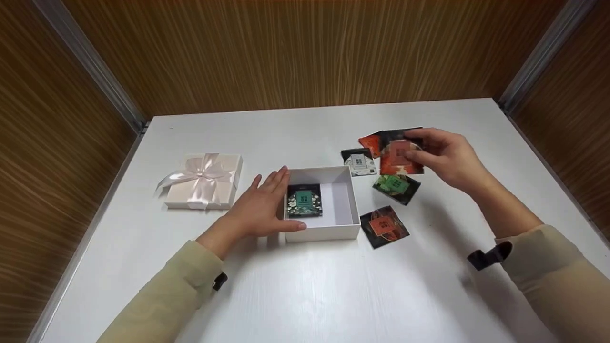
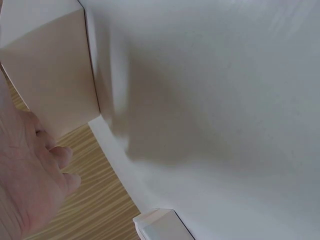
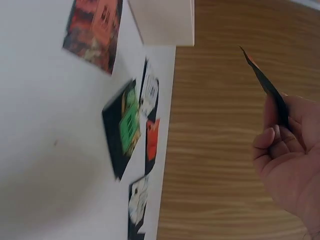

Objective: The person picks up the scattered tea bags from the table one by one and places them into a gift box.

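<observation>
My left hand (image 1: 259, 207) rests against the left side of an open white box (image 1: 324, 233), its fingers extended and the thumb lying over the front rim. Inside the box, on the left half of its floor, lies a black sachet with a green label (image 1: 304, 200). Pinched between the thumb and fingers of my right hand (image 1: 450, 157) is a black and red sachet (image 1: 400, 164), raised above the table to the right of the box. The right wrist view shows this held sachet (image 3: 270, 92) nearly edge-on.
Around the box's right side lie a white-labelled sachet (image 1: 360, 162), an orange one (image 1: 370, 143), a green-labelled one (image 1: 398, 187) and a red-labelled one (image 1: 384, 226). A pale box lid with a satin bow (image 1: 202, 183) sits at left. Wood-patterned panels (image 1: 305, 52) stand behind the table.
</observation>
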{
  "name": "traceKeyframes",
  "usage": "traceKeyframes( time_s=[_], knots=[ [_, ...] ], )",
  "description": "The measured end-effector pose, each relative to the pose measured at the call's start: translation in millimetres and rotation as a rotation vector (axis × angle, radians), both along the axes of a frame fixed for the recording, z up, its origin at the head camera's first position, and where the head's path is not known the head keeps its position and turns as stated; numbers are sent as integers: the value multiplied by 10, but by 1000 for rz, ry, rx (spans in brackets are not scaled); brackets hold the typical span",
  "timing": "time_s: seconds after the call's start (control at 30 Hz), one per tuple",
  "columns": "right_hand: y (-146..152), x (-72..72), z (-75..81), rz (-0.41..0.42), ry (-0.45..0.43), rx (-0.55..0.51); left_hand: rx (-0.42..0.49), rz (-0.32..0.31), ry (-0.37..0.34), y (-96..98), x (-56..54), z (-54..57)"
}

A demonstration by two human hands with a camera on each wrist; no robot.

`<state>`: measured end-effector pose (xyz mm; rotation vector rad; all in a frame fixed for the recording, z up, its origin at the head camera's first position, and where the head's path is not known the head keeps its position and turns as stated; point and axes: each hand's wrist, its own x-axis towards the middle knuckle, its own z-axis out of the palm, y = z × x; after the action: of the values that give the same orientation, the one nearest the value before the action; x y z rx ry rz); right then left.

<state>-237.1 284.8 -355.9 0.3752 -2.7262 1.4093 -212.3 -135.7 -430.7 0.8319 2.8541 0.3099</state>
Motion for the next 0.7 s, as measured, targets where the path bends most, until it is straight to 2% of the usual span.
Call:
traceKeyframes(
  time_s=[0.3,0.5,0.7],
  knots=[
    [-452,-21,28,172,33,12,-2,3,-5,0,-2,-3],
    [-707,-17,-1,206,31,35,-7,0,6,-1,-10,-13],
    [-954,-22,-86,254,-11,-16,-1,2,0,-1,-4,-9]
  ],
)
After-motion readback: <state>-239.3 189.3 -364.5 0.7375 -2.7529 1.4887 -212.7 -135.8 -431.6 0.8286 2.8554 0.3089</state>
